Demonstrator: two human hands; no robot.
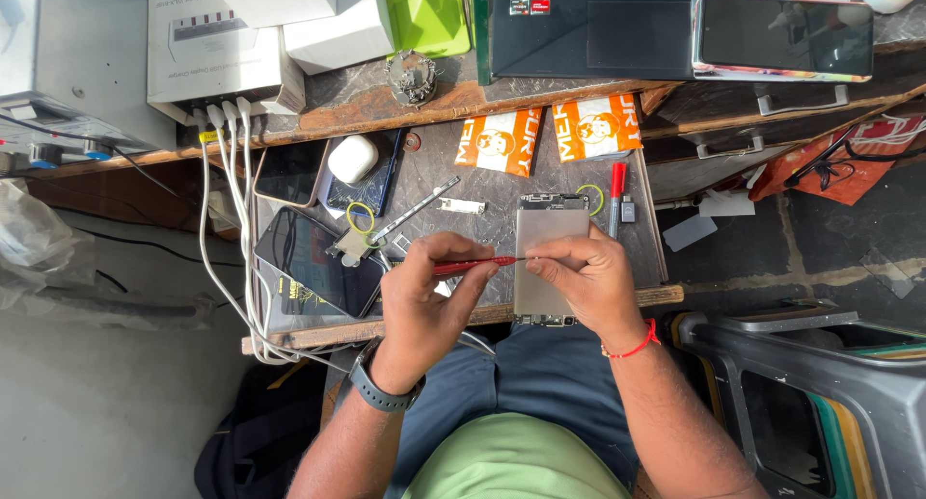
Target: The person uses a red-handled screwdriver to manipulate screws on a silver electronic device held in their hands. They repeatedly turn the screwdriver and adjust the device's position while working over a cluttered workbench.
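Note:
My left hand [424, 301] grips a thin red-handled screwdriver [473, 265] that points right toward my right hand. My right hand [586, 277] pinches the screwdriver's tip, fingers closed on it, and rests on an opened phone frame [545, 231] with a grey metal inner plate, lying on the pull-out wooden tray [482, 315]. I cannot tell whether a small part sits between those fingertips. A dark phone [311, 258] lies left of my left hand with a small metal piece [349, 248] on it.
Two orange sachets [548, 134], a red pen-like tool [616, 192], a white earbud case [351, 159] on a phone, tweezers [417, 210] and white cables [227, 219] crowd the tray. A laptop [598, 26] with a phone [781, 36] sits above. A grey stool [820, 383] stands right.

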